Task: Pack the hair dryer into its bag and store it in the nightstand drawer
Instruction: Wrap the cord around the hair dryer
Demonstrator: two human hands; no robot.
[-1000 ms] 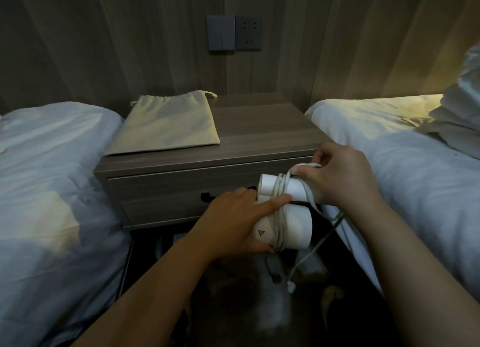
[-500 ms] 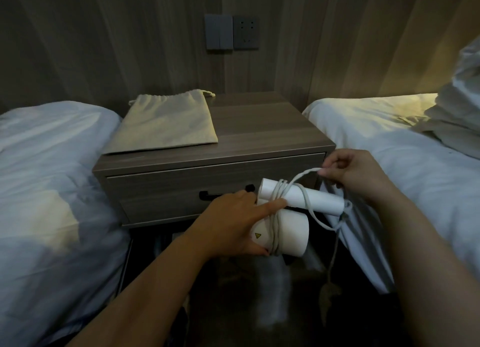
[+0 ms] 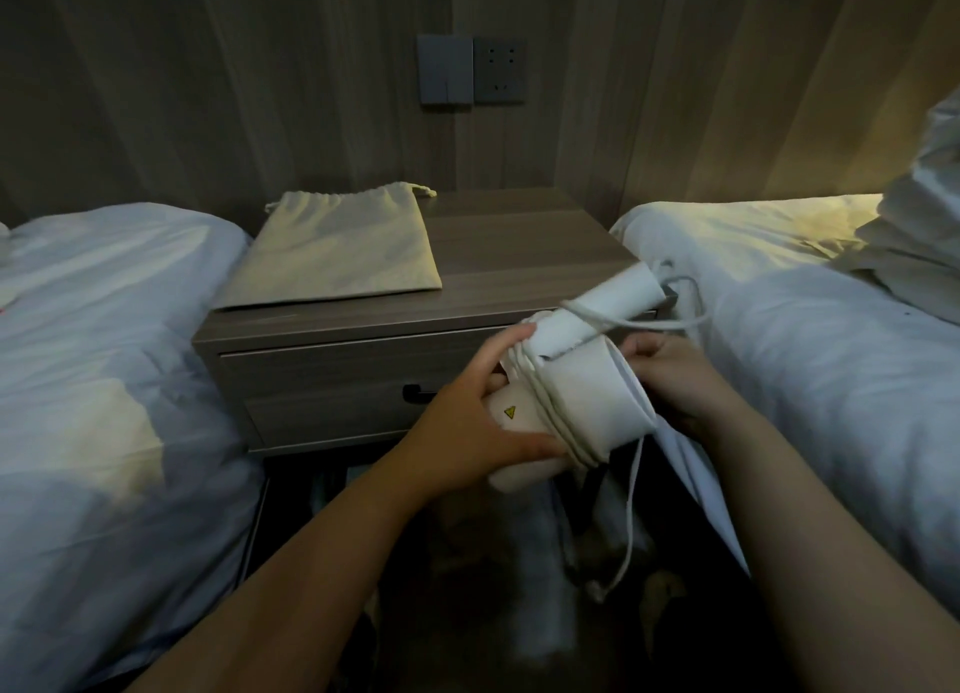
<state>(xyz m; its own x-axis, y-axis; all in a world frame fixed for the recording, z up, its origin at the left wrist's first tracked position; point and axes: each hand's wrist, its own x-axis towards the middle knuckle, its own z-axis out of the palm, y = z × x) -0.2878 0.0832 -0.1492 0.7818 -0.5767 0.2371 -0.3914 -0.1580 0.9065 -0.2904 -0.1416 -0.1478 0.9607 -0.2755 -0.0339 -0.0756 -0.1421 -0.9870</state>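
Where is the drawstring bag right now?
In the head view, the drawstring bag lies flat on the nightstand top, on its left side, next to the left bed.

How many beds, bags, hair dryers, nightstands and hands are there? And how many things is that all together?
beds: 2
bag: 1
hair dryer: 1
nightstand: 1
hands: 2, the left hand and the right hand
total: 7
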